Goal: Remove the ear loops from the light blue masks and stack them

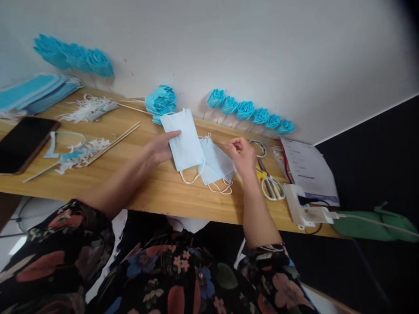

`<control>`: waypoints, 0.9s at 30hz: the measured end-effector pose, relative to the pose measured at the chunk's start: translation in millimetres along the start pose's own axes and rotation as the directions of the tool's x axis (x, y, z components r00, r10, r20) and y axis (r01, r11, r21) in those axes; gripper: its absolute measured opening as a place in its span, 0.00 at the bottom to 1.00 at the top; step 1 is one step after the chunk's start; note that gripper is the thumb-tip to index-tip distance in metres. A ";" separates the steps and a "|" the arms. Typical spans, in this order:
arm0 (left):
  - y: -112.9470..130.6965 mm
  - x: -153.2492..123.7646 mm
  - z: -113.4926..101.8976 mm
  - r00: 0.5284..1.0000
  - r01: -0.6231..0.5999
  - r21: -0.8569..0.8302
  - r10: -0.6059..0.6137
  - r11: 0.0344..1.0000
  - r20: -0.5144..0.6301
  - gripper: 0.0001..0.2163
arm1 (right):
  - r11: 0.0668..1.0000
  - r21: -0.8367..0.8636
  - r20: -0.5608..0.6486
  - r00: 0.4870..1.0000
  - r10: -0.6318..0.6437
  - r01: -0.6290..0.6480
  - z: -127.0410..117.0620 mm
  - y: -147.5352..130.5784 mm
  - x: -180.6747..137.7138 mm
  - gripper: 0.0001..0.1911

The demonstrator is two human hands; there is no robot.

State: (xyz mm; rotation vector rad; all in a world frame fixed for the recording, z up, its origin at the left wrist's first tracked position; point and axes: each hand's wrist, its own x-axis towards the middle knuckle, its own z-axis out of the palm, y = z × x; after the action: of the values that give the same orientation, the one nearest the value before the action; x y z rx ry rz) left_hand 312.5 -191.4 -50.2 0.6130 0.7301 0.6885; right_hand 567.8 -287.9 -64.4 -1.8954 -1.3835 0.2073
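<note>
My left hand (pixel 163 147) grips a pale blue face mask (pixel 186 146) by its left edge, thumb on top, raised a little above the table. A white ear loop hangs from its lower corner. Under and to the right of it lies another light blue face mask (pixel 218 163), its loops trailing on the wood. My right hand (pixel 242 156) hovers at that mask's right side with thumb and fingers pinched together. What sits in the pinch, if anything, is too small to make out.
Blue crafted flowers (pixel 245 110) lean along the wall. A mask stack (pixel 39 91), a phone (pixel 28 144), white fringe (pixel 88 109) and sticks (pixel 114 143) occupy the left. Scissors (pixel 273 187), a tape roll (pixel 258 148) and a power strip (pixel 296 203) stand right.
</note>
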 end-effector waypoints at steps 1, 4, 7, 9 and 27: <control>-3.0 0.8 -1.4 1.000 0.010 -0.020 -0.010 1.000 0.001 0.15 | 1.000 0.000 0.019 1.000 -0.007 0.007 -0.2 1.8 0.9 0.10; -7.6 2.4 -3.9 0.999 0.023 -0.042 -0.022 0.999 0.029 0.17 | 0.989 -0.142 0.122 0.992 -0.026 0.044 3.3 3.6 1.5 0.16; -5.4 2.0 -5.4 0.999 0.050 -0.037 -0.049 0.998 0.024 0.18 | 0.929 -0.345 0.227 0.972 -0.053 0.131 9.7 0.7 -0.3 0.19; -0.7 0.1 -6.4 0.998 0.064 -0.035 -0.063 0.997 0.027 0.19 | 0.887 -0.430 0.267 0.962 -0.052 0.168 12.6 -1.4 -1.4 0.19; -20.1 -2.2 5.7 0.983 0.149 -0.215 -0.121 0.965 0.141 0.23 | 0.984 0.100 -0.027 0.989 -0.145 0.147 -62.4 -45.1 7.1 0.20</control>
State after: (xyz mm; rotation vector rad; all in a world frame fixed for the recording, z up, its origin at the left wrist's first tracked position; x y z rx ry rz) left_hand 322.4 -207.0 -60.1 0.3916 0.5611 0.5898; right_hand 570.6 -306.4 10.6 -1.7000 -1.4643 0.1828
